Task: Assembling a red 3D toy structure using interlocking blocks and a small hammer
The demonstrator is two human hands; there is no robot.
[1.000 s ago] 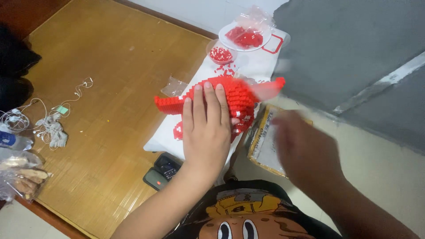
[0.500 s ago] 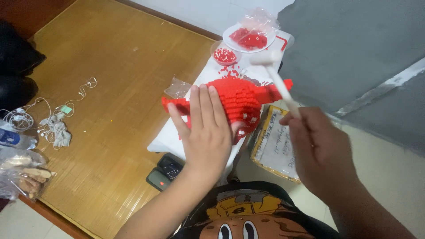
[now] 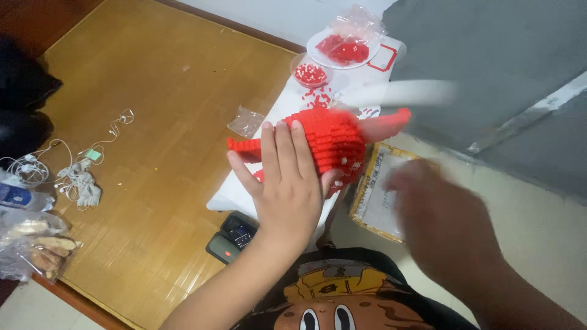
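A red model built of tiny bricks (image 3: 333,137) stands on a small white table (image 3: 235,194). My left hand (image 3: 284,183) lies flat on the model's near side, fingers spread and pressing on it. To the right, just off the table, my right hand (image 3: 446,229) is badly blurred by motion. A white mallet-like tool (image 3: 403,91) shows as a pale streak above the model's right end. The right hand appears to hold its handle, though the blur hides the grip.
A plate of loose red pieces (image 3: 345,49) and a small bowl of them (image 3: 310,74) sit at the table's far end. A booklet in a flat box (image 3: 382,189) lies right. Two dark devices (image 3: 232,238), a plastic bag (image 3: 246,121) and tangled earphones (image 3: 73,174) lie on the wooden floor.
My right hand took up the white tool and raised it over the model, and now swings it fast. The left hand stays on the model.
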